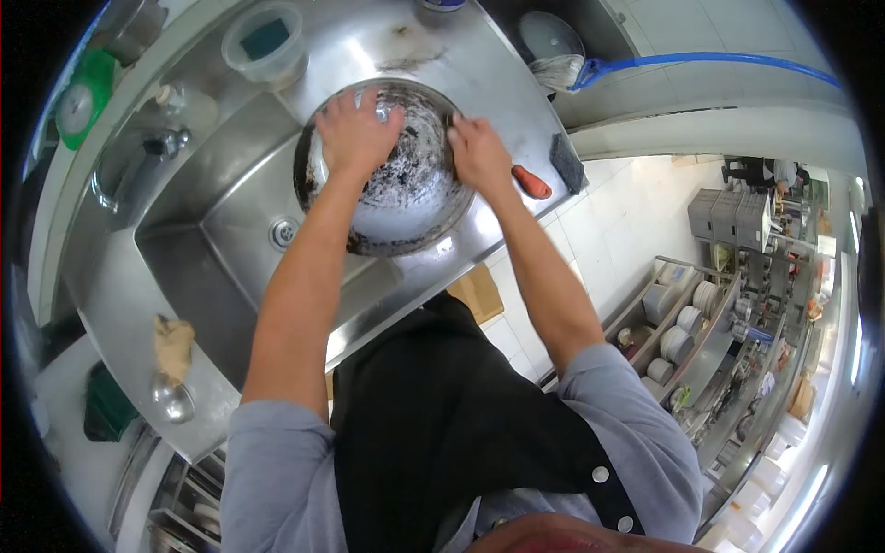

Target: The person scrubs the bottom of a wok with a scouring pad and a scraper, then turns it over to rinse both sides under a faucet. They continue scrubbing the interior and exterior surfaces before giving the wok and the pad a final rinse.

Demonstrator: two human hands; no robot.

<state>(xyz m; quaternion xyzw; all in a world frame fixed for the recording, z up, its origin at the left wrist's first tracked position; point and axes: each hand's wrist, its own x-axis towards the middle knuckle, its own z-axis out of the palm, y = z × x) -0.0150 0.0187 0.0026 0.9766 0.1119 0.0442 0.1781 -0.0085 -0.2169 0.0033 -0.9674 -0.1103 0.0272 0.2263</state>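
A large round metal pan (406, 207), blackened with burnt patches, lies on the steel counter, its left side reaching over the sink's edge. My left hand (358, 138) is spread flat on the pan's upper part, fingers apart. At the pan's right rim, my right hand (479, 155) is closed with curled fingers. A small dark bit shows by its fingertips, too little to name. Just right of that hand lies a red-orange handle-like object (532, 182). Beyond it, a dark grey scouring pad (567, 164) sits at the counter's edge.
The steel sink (184, 267) with its drain (284, 233) is at left. A clear tub (263, 46) holding a green sponge stands behind it, near the faucet (166, 143). A blue-handled mop or brush (701, 57) lies at upper right. Dish shelves (682, 323) stand at right.
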